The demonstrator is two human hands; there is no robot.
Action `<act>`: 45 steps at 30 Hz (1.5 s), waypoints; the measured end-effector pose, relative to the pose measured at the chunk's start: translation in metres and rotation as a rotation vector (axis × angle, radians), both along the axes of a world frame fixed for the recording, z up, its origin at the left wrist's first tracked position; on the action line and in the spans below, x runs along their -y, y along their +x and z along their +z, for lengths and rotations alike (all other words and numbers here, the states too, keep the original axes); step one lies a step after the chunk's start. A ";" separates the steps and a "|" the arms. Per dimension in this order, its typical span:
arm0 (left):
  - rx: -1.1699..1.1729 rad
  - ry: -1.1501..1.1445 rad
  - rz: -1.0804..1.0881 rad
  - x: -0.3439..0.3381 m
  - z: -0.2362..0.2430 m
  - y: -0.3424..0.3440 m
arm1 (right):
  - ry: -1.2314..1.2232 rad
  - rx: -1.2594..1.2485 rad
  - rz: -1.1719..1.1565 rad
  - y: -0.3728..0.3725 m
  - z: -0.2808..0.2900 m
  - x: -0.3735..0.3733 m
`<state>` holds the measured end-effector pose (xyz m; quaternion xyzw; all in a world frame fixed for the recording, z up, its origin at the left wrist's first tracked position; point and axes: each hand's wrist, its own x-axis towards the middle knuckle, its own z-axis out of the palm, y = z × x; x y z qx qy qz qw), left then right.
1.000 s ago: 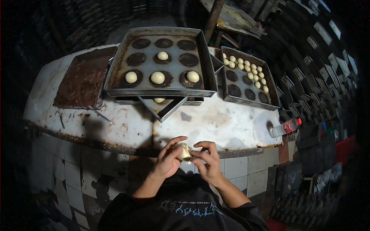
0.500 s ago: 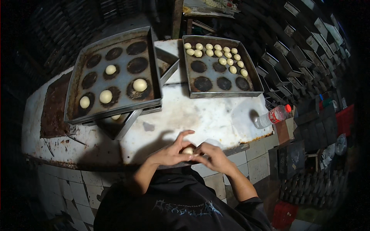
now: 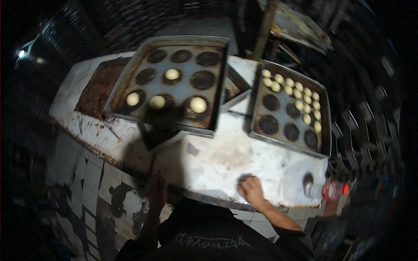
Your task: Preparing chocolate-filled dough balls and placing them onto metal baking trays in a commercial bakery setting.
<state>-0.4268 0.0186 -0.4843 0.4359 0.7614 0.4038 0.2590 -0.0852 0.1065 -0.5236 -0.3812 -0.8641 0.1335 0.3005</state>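
My right hand (image 3: pixel 251 190) rests curled, fingers down, on the white worktop near its front edge; whatever lies under the fingers is hidden. In shadow at the front edge, my left hand (image 3: pixel 157 189) is dark and smeared, so its fingers cannot be made out. Beyond it, a metal baking tray (image 3: pixel 163 122) with round dark spots carries several pale dough balls (image 3: pixel 198 105), set apart. To the right, a second baking tray (image 3: pixel 287 145) holds several smaller dough balls (image 3: pixel 298 93) grouped along its far and right sides.
A plastic bottle (image 3: pixel 331 190) with a red cap lies near the worktop's right end. Beneath the left tray, other trays (image 3: pixel 237 101) jut out at an angle. A brown slab (image 3: pixel 102 93) covers part of the worktop (image 3: pixel 217 167) at left. Tiled floor (image 3: pixel 93 174) shows in front.
My hands, together around a dough ball before, are now apart: the left moved left into shadow, the right rests on the worktop. The view has swung, shifting the trays rightward.
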 end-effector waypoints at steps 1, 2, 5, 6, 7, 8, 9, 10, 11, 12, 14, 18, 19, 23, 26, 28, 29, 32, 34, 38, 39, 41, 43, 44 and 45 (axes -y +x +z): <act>0.062 0.069 0.171 0.018 -0.011 -0.013 | -0.027 0.093 -0.120 0.007 0.004 -0.020; 0.067 0.069 0.202 0.030 -0.018 -0.022 | -0.053 0.194 -0.256 0.003 0.012 -0.038; 0.412 0.427 0.814 0.036 -0.047 -0.040 | -0.195 -0.130 -0.436 -0.047 0.014 -0.077; 0.426 0.434 0.826 0.032 -0.054 -0.053 | -0.336 -0.013 -0.402 -0.053 0.013 -0.063; 0.893 0.435 1.002 0.028 -0.061 -0.078 | -0.174 0.033 -0.330 -0.065 0.019 -0.045; 1.374 0.413 1.145 0.024 -0.071 -0.103 | -0.012 0.080 -0.259 -0.076 0.030 -0.024; 1.386 0.425 1.145 0.026 -0.087 -0.127 | 0.021 0.208 -0.254 -0.077 0.042 -0.008; 1.395 0.442 1.046 0.026 -0.108 -0.150 | 0.058 0.336 -0.259 -0.075 0.050 0.000; 1.409 0.449 0.939 0.019 -0.121 -0.168 | -0.302 0.393 -0.273 -0.061 0.052 -0.002; 1.441 0.417 0.906 0.001 -0.109 -0.167 | -0.676 0.438 -0.312 -0.043 0.058 -0.003; 1.668 0.446 0.399 -0.025 -0.050 -0.152 | -1.195 0.137 -0.123 -0.058 0.129 -0.032; 1.436 0.349 0.388 0.008 -0.042 -0.187 | -0.231 0.298 -0.251 -0.127 0.241 -0.120; 1.348 0.322 0.390 0.018 -0.043 -0.197 | -0.437 0.118 -0.152 -0.161 0.256 -0.161; 0.843 0.238 0.120 0.016 -0.013 -0.255 | -0.329 0.162 -0.193 -0.203 0.219 -0.289; 1.429 0.701 0.422 -0.005 0.078 -0.264 | -0.394 0.555 -0.328 -0.207 0.169 -0.315; 1.061 0.729 0.827 -0.008 0.076 -0.273 | -0.403 0.490 -0.393 -0.199 0.183 -0.292; 1.065 0.722 0.806 -0.005 0.065 -0.274 | -0.363 0.280 -0.302 -0.188 0.196 -0.275; 0.932 0.624 0.877 0.035 0.006 -0.278 | -0.176 -0.106 -0.339 -0.152 0.232 -0.218; 0.954 0.564 0.804 0.047 -0.040 -0.266 | -0.197 -0.367 -0.456 -0.065 0.186 -0.232; 0.948 0.500 0.650 0.063 -0.110 -0.218 | -0.132 0.335 -0.918 0.146 0.081 -0.260; 0.933 0.496 0.634 0.065 -0.119 -0.201 | -0.110 0.242 -0.988 0.183 0.057 -0.265; 0.864 0.580 0.470 0.083 -0.114 -0.174 | -0.231 0.247 -1.049 0.186 0.050 -0.281; 0.951 0.627 0.244 0.087 -0.106 -0.149 | -0.341 0.330 -1.081 0.231 0.030 -0.296; 1.106 0.618 0.192 0.066 -0.105 -0.130 | -0.282 0.262 -1.063 0.292 0.008 -0.299; 0.817 0.378 0.337 0.050 -0.065 -0.106 | -0.328 0.332 -1.045 0.281 -0.002 -0.308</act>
